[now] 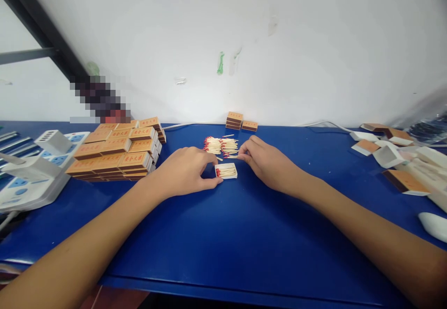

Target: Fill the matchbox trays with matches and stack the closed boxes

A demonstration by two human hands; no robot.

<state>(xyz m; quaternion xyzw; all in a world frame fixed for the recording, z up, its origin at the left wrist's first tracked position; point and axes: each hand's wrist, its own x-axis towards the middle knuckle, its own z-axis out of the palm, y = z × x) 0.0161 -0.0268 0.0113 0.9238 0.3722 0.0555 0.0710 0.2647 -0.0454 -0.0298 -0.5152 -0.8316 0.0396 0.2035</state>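
Observation:
A small white matchbox tray (pixel 234 176) lies on the blue table, part filled with red-headed matches (pixel 225 172). My left hand (pixel 186 171) has its thumb and forefinger curved round the tray's left end, holding it. Just behind the tray is a pile of loose red-headed matches (pixel 213 145). At the near right side of that pile, my right hand (pixel 265 162) pinches a match (pixel 231 157) near its plain end, the red head pointing left. The palms of both hands are hidden.
Closed matchboxes (pixel 120 148) are stacked at left beside a white power strip (pixel 66 183). Several more matchboxes (pixel 233 119) stand against the wall. Opened boxes and trays (pixel 405 182) lie scattered at right. A white cable (pixel 324 123) runs along the wall.

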